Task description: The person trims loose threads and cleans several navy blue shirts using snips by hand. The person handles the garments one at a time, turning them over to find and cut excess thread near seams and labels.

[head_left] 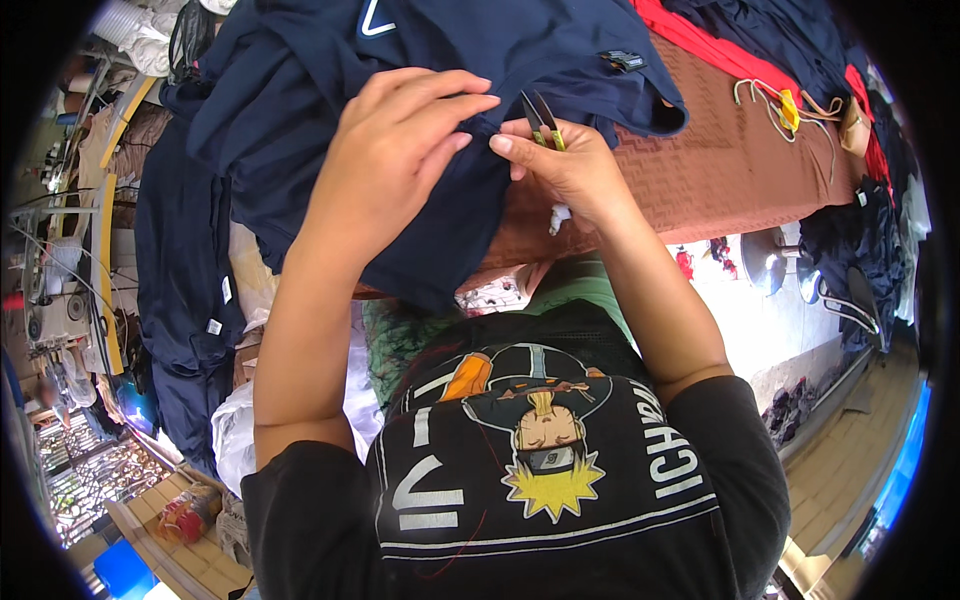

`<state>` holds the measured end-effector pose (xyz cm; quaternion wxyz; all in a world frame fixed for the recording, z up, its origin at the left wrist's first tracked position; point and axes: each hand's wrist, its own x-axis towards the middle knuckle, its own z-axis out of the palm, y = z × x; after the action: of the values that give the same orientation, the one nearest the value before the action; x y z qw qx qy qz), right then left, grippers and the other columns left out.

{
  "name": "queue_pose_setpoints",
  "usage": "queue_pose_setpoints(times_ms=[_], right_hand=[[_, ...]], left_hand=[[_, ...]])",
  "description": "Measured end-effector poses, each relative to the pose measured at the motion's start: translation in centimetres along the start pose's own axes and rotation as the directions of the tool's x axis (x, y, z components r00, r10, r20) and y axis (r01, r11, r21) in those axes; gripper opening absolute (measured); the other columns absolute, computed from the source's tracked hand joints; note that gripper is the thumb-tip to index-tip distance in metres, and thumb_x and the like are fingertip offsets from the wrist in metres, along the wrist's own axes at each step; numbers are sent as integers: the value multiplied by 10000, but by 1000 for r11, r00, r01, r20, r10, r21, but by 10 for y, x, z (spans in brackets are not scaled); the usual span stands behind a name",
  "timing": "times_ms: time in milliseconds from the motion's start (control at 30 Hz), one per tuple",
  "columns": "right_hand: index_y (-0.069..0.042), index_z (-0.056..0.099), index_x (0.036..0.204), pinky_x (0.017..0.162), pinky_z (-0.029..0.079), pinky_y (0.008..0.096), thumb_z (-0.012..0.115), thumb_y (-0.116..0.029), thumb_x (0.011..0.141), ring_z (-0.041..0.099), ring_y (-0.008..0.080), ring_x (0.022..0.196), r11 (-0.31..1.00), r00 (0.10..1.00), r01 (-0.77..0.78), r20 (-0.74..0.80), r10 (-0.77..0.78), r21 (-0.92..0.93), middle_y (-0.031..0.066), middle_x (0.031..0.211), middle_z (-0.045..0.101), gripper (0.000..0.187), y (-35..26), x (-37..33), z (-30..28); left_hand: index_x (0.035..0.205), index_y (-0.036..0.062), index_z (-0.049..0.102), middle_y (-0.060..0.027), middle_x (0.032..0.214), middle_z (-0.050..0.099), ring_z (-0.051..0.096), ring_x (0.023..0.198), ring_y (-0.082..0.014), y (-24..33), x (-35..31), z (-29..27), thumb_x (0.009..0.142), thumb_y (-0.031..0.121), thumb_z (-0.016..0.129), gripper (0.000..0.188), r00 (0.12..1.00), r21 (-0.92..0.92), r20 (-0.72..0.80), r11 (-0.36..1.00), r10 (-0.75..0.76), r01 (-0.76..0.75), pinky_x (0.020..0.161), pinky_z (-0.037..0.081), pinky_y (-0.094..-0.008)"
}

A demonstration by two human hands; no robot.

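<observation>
A dark navy garment [290, 120] lies in folds across the table, with a white-edged mark at its top and a small dark label [625, 62] near one opening. Over it hovers my left hand [400, 140], fingers stretched out and the thumb apart, with nothing seen in them. My right hand [570, 165] is closed around a pair of thread snips [540, 132], their two dark blades pointing up and slightly spread. Its thumb and fingertips come together at the garment's edge; whether they also pinch cloth or thread, I cannot tell.
Brown patterned cloth [690, 170] covers the table. At its right lie red fabric [705, 45] and a yellow piece with cords [789, 110]. More navy garments [180, 250] hang at the left, near a cluttered rack. White plastic [235, 430] sits below.
</observation>
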<state>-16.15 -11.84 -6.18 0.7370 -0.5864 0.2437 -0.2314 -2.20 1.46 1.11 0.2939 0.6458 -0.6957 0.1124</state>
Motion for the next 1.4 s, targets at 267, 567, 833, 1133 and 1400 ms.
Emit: queue_pose_setpoints(times_ms=[267, 567, 833, 1133, 1400], right_hand=[[-47, 701, 919, 548, 419, 196, 737, -191, 852, 557, 33, 609, 972, 999, -44, -9, 43, -231, -1, 680, 660, 163, -16, -7, -7], [-36, 704, 873, 609, 483, 262, 676, -164, 828, 590, 85, 615, 859, 977, 174, -27, -213, -482, 49, 673, 666, 138, -15, -10, -10], [-39, 687, 883, 638, 510, 322, 708, -210, 772, 649, 231, 638, 747, 934, 274, -18, -358, -606, 133, 726, 674, 205, -26, -13, -4], [-16, 682, 1025, 700, 515, 334, 749, -339, 805, 675, 239, 740, 663, 927, 309, 60, -370, -682, 163, 847, 688, 396, -42, -17, -24], [-25, 717, 909, 650, 501, 360, 712, -317, 842, 657, 309, 707, 557, 898, 407, 206, -388, -724, 150, 786, 678, 300, -42, -16, -31]], left_hand=[[1031, 113, 711, 33, 1134, 640, 545, 1072, -220, -15, 11, 25, 773, 137, 717, 259, 986, 29, 145, 996, 79, -84, 912, 412, -361], [917, 114, 716, 56, 1017, 638, 567, 982, -182, -8, 21, 26, 758, 161, 728, 166, 978, 127, 199, 987, 69, -95, 835, 440, -341], [889, 69, 708, -46, 895, 661, 646, 772, -264, -4, 16, 35, 788, 118, 699, 113, 992, 29, 112, 998, -50, 47, 679, 525, -355], [890, 45, 703, -90, 675, 639, 588, 583, -161, -4, 20, 19, 849, 186, 703, 147, 930, -166, 211, 927, -300, 336, 577, 457, -274], [920, 26, 703, -15, 647, 605, 536, 605, -68, -12, 20, 13, 894, 164, 653, 149, 891, -306, 318, 855, -322, 419, 580, 440, -242]])
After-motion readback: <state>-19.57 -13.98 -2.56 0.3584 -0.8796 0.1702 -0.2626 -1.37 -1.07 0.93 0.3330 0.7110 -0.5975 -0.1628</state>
